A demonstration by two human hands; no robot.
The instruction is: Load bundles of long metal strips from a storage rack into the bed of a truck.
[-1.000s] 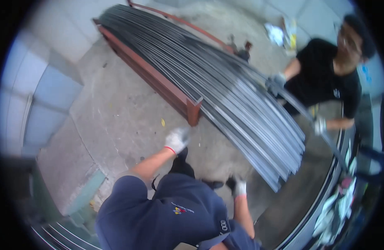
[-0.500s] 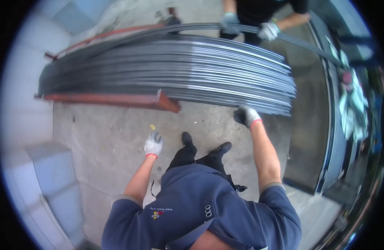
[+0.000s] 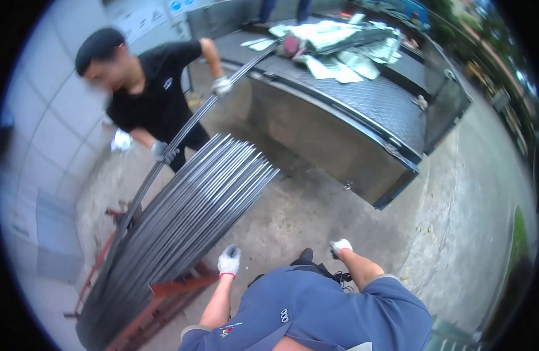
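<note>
My left hand (image 3: 229, 260), in a white-and-grey work glove with a red cuff, hangs beside the bundle of long thin metal bars (image 3: 181, 216) without touching it. Its fingers are curled in, with nothing visible in them. My right hand (image 3: 341, 247), gloved alike, is held low over the concrete floor, apart from the bars, its fingers also curled and no object showing. The dark bars lie on a red steel rack (image 3: 184, 285). Across the bundle, a co-worker (image 3: 158, 88) grips a few long bars (image 3: 190, 124) with both gloved hands, their far ends over a truck bed.
The truck bed (image 3: 363, 111) has a diamond-plate floor and a low tailgate face (image 3: 316, 140) ahead of me. Pale green wrapping sheets (image 3: 345, 50) lie heaped on it. A person's legs (image 3: 281, 10) stand at its far side. A white tiled wall (image 3: 29, 99) rises at left.
My view has swung right toward the truck, so the bundle now slants at left. My right hand has left the bar ends. My left hand's fingers have curled. The co-worker still holds the bars.
</note>
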